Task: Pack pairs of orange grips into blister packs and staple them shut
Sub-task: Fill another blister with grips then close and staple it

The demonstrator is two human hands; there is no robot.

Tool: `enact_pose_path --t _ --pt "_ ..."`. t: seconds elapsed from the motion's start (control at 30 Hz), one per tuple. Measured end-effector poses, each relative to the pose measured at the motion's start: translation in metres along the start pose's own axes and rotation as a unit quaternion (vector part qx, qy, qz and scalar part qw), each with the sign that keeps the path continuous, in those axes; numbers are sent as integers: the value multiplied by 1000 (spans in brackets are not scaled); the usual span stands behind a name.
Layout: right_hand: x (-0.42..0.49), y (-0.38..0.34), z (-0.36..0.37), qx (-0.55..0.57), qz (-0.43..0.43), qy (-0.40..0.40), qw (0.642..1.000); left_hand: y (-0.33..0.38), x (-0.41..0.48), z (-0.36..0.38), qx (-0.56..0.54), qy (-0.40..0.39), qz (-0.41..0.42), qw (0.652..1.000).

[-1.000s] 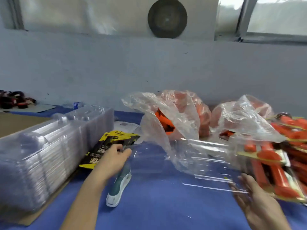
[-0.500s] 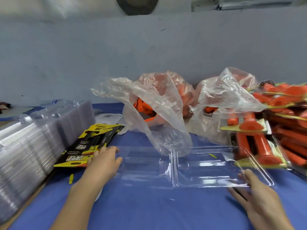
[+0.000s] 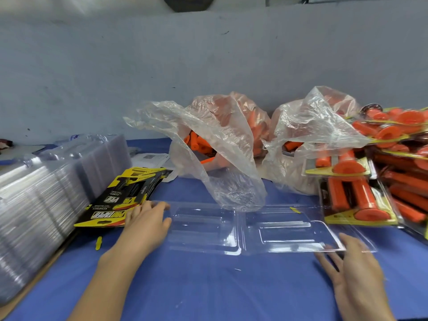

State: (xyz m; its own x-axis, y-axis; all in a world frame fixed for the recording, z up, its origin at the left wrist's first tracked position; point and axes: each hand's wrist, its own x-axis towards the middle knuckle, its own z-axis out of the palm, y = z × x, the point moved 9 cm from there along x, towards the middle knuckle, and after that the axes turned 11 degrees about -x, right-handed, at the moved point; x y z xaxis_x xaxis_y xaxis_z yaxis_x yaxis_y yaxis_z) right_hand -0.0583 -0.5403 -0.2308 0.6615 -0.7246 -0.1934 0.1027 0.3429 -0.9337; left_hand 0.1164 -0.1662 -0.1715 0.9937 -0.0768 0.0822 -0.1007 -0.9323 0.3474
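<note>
A clear blister pack (image 3: 245, 227) lies unfolded flat on the blue table cover, with both halves empty. My left hand (image 3: 146, 224) rests by its left edge, fingers straight, fingertips at the stack of yellow and black cards (image 3: 122, 200). My right hand (image 3: 352, 272) lies with straight fingers at the pack's right front corner. Loose orange grips (image 3: 199, 144) sit in an open clear plastic bag (image 3: 215, 144) behind the pack. A second bag (image 3: 308, 135) holds more grips.
A long stack of empty blister shells (image 3: 46, 195) fills the left side. Finished packs of orange grips (image 3: 370, 181) are piled at the right. A white paper (image 3: 152, 158) lies behind the cards. A grey wall stands behind the table.
The blister pack came down from mid-air and now lies flat and unfolded. My view tilted down. The stapler seen under my left hand a second ago is out of sight.
</note>
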Motion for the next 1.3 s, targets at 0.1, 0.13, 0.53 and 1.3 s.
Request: enact_pose_path --t 0.1,0.13,0.53,1.3 --pt "-5 8 8 10 11 -20 1000 12 -2 3 4 -13 55 998" --pt "-7 11 13 16 14 -28 999 18 -4 3 0 -18 77 997" --pt "-36 -6 44 38 -51 -10 998 92 -38 -2 -99 -27 259 960" --pt "-168 -220 309 -496 -472 -456 568 -41 -51 -160 -632 352 49 688"
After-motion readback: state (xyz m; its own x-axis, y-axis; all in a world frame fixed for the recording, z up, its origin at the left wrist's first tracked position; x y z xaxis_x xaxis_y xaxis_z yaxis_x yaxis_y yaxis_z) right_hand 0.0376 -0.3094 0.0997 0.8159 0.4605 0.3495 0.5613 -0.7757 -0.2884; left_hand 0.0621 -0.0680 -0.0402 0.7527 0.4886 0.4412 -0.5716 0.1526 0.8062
